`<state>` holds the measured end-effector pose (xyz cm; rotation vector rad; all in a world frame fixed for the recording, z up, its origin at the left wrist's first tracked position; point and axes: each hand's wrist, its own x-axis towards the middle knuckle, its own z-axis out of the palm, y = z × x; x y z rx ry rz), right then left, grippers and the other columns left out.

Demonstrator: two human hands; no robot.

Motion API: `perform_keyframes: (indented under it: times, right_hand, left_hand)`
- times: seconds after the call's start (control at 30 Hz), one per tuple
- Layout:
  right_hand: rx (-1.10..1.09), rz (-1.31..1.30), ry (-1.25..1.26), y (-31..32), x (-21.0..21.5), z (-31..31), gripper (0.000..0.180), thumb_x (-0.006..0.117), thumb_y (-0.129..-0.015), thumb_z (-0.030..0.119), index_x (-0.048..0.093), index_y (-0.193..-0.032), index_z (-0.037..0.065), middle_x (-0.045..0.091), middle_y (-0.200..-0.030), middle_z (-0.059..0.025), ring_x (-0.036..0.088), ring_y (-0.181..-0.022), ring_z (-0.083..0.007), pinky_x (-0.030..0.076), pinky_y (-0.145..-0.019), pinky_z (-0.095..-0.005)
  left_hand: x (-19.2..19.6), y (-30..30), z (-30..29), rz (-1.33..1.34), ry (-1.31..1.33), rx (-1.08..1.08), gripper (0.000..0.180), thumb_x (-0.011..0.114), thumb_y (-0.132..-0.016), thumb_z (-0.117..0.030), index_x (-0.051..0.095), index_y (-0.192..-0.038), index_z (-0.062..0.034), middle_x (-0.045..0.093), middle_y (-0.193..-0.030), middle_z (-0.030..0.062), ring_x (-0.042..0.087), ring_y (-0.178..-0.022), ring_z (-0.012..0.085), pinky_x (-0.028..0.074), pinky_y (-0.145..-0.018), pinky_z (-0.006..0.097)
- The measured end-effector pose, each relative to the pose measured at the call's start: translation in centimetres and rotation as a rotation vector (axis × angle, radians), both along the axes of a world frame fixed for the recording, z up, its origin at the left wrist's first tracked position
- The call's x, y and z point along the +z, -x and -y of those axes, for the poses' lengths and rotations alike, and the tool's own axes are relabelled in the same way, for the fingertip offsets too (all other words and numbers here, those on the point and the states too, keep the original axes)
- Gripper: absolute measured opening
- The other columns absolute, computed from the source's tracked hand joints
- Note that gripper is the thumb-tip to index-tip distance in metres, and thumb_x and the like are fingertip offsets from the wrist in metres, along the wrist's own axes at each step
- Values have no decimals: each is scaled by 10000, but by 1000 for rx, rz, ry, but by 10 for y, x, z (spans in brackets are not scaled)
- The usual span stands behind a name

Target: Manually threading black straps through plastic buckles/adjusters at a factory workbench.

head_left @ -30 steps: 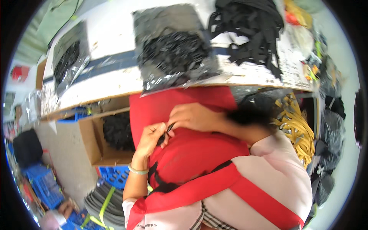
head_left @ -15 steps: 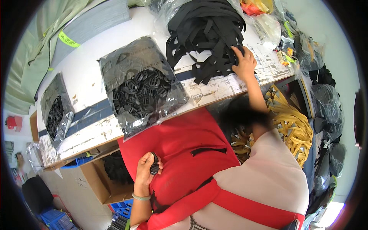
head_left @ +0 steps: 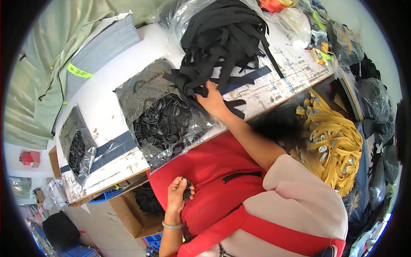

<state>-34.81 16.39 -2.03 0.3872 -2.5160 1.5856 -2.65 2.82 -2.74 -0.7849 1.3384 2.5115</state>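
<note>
Flat black straps point(head_left: 222, 43) lie tangled right of the bag point(head_left: 139, 88), some now lapping its edge. The right hand point(head_left: 210, 102) has come nearer it, among them, grip I can't tell; below it, the left hand point(head_left: 174, 196) pinches a black buckle point(head_left: 186, 188).

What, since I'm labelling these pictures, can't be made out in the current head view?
Head view, right hand: fingertips hidden among the black straps, so its grip is unclear.
Head view, black piece in the left hand: full shape partly covered by that hand.
Head view, cardboard box: partly hidden by the table above it.
Head view, dark patch beside the right forearm: too blurred to identify.
</note>
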Motion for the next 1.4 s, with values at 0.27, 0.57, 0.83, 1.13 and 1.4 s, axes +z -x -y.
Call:
perform_keyframes:
  times: [0.27,0.57,0.83,1.13,1.4]
  right_hand:
    - [92,-122,-198,-17,20,-76,394,680,-855,240,595,-1127,-33,624,-1077,-191,635,-980,-279,491,-848,-339]
    - [236,9,-151,-32,100,-124,164,621,-872,65,667,-1025,27,675,-875,-137,650,-719,-230,504,-662,-279]
    - [150,-448,-521,8,74,-163,320,650,-820,69,632,-1134,127,618,-1046,-117,568,-1018,-321,480,-854,-379]
    - [265,-423,-112,36,35,-67,223,739,-765,116,690,-966,35,636,-944,-85,571,-910,-240,469,-786,-321]
    - [198,-666,323,30,173,-6,158,661,-869,72,653,-1015,9,639,-904,-67,588,-788,-106,467,-726,-230]
  left_hand:
    - [-5,-9,7,-88,-93,72,241,535,-969,-295,529,-902,-63,550,-766,75,572,-630,183,482,-471,267]
    - [-7,-8,9,-47,-102,29,242,544,-962,-307,539,-964,-65,541,-747,65,552,-636,177,473,-470,255]
    - [-5,-8,10,-69,-422,228,250,524,-972,-297,547,-1036,-57,520,-792,49,556,-779,205,508,-524,289]
    - [12,-4,10,-32,-273,133,207,566,-955,-249,561,-974,-43,517,-802,38,507,-678,139,402,-458,223]
    - [33,-7,24,-118,-218,297,232,548,-967,-243,563,-981,-12,559,-783,59,575,-672,171,440,-440,259]
